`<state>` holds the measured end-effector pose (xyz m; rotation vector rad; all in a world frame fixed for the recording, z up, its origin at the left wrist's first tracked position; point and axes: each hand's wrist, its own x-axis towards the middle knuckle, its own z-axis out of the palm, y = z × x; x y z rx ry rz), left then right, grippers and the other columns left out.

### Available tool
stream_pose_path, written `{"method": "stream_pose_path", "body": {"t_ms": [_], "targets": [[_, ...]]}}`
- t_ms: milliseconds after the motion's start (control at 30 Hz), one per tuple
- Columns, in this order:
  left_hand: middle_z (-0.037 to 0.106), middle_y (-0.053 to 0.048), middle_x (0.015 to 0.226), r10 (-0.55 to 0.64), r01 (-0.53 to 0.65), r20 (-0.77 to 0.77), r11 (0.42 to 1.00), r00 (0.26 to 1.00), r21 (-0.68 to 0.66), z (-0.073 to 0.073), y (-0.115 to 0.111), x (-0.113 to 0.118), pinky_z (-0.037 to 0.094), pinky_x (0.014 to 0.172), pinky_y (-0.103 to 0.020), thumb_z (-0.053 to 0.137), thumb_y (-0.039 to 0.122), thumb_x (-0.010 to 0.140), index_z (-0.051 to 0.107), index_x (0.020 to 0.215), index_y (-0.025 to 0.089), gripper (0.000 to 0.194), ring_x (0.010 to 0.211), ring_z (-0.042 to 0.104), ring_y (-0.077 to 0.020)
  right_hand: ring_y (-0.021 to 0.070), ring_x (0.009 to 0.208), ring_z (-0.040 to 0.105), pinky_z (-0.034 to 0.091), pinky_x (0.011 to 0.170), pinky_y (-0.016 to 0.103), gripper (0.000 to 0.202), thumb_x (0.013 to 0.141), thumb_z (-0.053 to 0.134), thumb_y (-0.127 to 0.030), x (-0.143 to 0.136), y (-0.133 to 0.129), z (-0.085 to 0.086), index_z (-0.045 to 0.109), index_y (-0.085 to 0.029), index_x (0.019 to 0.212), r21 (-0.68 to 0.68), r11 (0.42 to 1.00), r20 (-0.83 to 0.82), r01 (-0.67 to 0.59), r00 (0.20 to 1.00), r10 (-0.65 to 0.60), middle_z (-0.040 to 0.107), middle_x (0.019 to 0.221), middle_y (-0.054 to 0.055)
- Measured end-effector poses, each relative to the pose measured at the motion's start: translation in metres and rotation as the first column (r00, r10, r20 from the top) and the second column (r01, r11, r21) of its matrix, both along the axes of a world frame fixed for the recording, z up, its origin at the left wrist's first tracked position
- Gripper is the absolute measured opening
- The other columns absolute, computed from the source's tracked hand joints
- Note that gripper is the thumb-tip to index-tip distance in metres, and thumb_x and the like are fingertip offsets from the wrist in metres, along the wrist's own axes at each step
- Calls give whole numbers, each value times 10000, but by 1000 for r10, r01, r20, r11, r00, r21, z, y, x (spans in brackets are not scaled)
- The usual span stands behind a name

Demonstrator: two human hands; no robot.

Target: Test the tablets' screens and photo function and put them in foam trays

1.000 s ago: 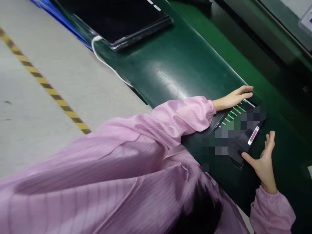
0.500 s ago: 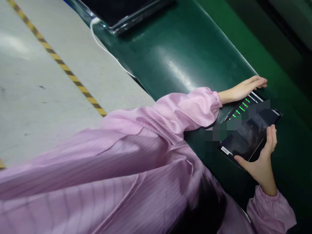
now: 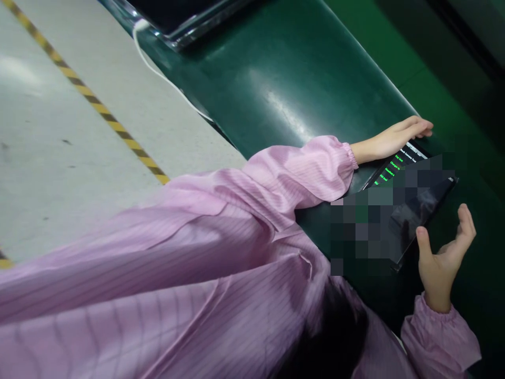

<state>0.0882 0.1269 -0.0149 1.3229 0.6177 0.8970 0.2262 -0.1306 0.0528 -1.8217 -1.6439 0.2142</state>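
Note:
My left hand (image 3: pixel 400 139) reaches across the far edge of a tablet (image 3: pixel 394 164), its fingers stretched out and the palm resting at that edge. The tablet's black screen is lit with lines of green and white text. Closer to me is a second tablet (image 3: pixel 420 213) with a dark, glossy, reflecting surface. My right hand (image 3: pixel 444 258) stands beside the dark tablet, thumb and fingers spread wide, holding nothing. Blurred blocks cover the area between the two tablets and part of the dark one, so I cannot tell whether they touch.
The tablets are on a green-topped table (image 3: pixel 252 68). Towards the upper left, a large dark panel (image 3: pixel 189 13) in clear wrapping lies there, with a white cable (image 3: pixel 165 79) running along the table edge. Yellow-and-black tape (image 3: pixel 106 113) crosses the grey floor (image 3: pixel 79 173).
My right hand has let go of the dark tablet and drawn back to the right, its fingers opening. The left hand stays at the lit tablet's edge.

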Motion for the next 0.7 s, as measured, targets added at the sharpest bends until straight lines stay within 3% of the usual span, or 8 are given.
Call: {"method": "stream_pose_path", "body": {"t_ms": [267, 433, 567, 700], "targets": [[729, -92, 1337, -24, 23, 22, 999, 999, 39, 13, -9, -13, 448, 1178, -337, 400, 354, 1141, 656, 1306, 142, 371, 1315, 647, -231, 366, 1596, 317, 303, 1269, 668, 838, 933, 742, -427, 4, -2, -3, 309, -251, 1629, -48, 997, -16, -66, 998, 65, 332, 1663, 195], [713, -104, 1367, -41, 41, 8, 999, 999, 25, 21, -13, -17, 414, 1206, -357, 393, 344, 1142, 653, 1320, 147, 371, 1365, 617, -254, 405, 1645, 181, 273, 1283, 693, 1083, 862, 776, -516, 5, -3, -3, 129, -238, 1686, -220, 942, -53, -254, 967, 249, 147, 1740, 218], [707, -117, 1383, -45, 45, 3, 999, 999, 17, 21, -13, -18, 384, 1235, -392, 331, 352, 1155, 652, 1365, 140, 439, 1404, 592, -279, 427, 1663, 67, 244, 1286, 709, 1162, 818, 809, -548, 7, -4, -6, 103, -245, 1689, -243, 946, -37, -214, 977, 211, 30, 1763, 214], [697, -123, 1396, -48, 48, 0, 998, 999, 48, 18, -12, -18, 398, 1224, -376, 333, 363, 1154, 643, 1378, 127, 450, 1391, 597, -279, 421, 1670, 38, 197, 1293, 723, 1190, 838, 788, -556, 19, -5, -15, 14, -262, 1693, -258, 930, -111, -260, 965, 239, -27, 1775, 209]]}}
